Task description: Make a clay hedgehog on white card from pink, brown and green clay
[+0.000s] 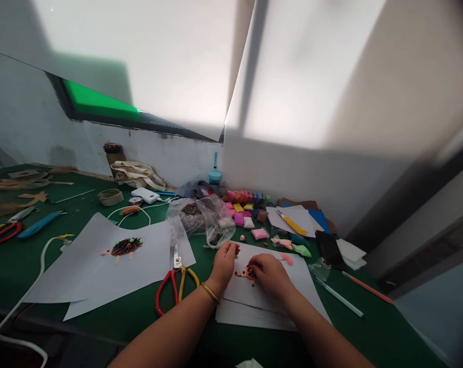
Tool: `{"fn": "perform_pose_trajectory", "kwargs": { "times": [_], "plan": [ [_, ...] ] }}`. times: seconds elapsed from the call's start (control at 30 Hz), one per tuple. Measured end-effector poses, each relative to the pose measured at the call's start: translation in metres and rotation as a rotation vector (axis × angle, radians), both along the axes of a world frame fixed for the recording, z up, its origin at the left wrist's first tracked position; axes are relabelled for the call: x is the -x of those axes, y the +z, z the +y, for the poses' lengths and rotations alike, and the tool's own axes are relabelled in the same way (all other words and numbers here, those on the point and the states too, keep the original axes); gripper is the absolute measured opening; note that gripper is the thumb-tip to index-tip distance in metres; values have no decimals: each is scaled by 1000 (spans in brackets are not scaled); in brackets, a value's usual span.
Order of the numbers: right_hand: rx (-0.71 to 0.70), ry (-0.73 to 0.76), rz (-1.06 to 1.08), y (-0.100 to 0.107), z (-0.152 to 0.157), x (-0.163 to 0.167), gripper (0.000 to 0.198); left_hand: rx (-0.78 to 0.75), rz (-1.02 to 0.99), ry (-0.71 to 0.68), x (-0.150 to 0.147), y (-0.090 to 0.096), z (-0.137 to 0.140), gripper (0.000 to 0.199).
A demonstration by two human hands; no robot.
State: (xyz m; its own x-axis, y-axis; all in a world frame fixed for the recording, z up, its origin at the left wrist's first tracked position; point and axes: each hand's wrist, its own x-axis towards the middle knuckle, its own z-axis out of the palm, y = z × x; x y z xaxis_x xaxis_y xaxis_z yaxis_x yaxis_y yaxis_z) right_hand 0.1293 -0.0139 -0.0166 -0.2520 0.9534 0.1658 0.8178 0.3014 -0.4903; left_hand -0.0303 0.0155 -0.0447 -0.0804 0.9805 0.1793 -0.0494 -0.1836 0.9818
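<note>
A small clay hedgehog figure [242, 274], pinkish with dark bits on it, lies on white paper [262, 309]. My right hand [272, 273] is over its right side, fingertips pinched together at the dark bits; what they hold is too small to name. To the upper left of the figure, my left hand [224, 263] is closed with thumb and fingers together, and its contents are hidden. Another hedgehog figure [126, 247], with dark spines and green and orange dots, rests on the white sheets [82, 276] at the left.
Red-and-yellow scissors [177, 281] lie beside my left forearm. Behind my hands are a clear plastic bag [201, 217] and several coloured clay packets [239, 219]. A yellow utility knife [293, 223], a black pouch [330, 249] and a white stick [341, 298] are at the right.
</note>
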Motion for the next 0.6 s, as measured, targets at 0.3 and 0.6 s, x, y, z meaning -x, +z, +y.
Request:
{"fn": "perform_pose_trajectory", "kwargs": {
  "times": [0.3, 0.6],
  "plan": [
    [-41, -32, 0, -3, -2, -1, 14, -174, 624, -45, 3, -6, -4, 9],
    [-98, -86, -27, -5, -4, -5, 12, -216, 954, -76, -2, 5, -19, 9]
  ]
}}
